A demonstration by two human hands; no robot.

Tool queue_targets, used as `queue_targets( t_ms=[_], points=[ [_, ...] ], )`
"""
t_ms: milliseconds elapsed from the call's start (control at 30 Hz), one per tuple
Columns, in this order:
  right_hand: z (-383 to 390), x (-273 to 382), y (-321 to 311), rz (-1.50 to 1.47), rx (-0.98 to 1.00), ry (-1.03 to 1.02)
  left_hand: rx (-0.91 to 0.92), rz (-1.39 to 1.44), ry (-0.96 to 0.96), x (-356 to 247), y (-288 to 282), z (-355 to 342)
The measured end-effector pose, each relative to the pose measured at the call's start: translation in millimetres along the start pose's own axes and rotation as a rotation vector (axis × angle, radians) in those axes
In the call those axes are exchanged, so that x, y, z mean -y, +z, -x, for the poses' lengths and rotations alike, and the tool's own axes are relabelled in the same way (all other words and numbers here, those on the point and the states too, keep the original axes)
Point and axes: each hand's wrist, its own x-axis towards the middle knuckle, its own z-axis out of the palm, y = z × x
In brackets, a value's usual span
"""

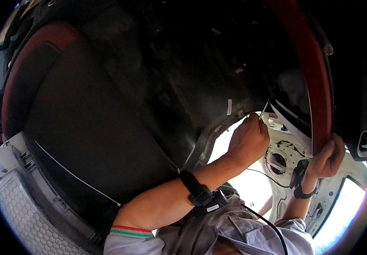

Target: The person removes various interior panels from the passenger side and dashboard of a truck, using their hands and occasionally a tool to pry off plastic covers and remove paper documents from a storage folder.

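Observation:
My left hand (250,140) reaches across to the middle right, its fingers closed in a pinch. From its fingertips a thin white cable tie (264,110) points up to the edge of a dark lining. Over on the right, my right hand (328,158) is closed round the lower end of a long red trim strip (319,85), which curves down from the top. A pale flap (291,125) hangs between the two hands. Another white cable tie (75,173) lies loose on the dark surface at the left.
A black and red seat back (60,36) fills the left. Beside it runs grey plastic trim (30,163) with a honeycomb-patterned panel (26,212). A bare white car door (287,153) stands beyond my hands. A black cable (272,227) crosses my clothing.

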Motion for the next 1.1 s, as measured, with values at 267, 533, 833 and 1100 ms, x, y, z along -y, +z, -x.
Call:
queue_targets(
  t_ms=[267,533,833,1100],
  points=[
    [3,-10,-2,0.031,0.004,-0.003,-0.039,0.019,0.003,-3,4,1],
    [5,-9,-1,0.049,0.001,0.063,0.057,0.038,-0.071,-9,2,3],
    [5,-6,-3,0.086,0.01,0.153,0.075,0.01,-0.062,-10,1,3],
    [1,3,3,0.056,-0.013,0.083,0.088,-0.055,0.014,-7,0,5]
  ],
)
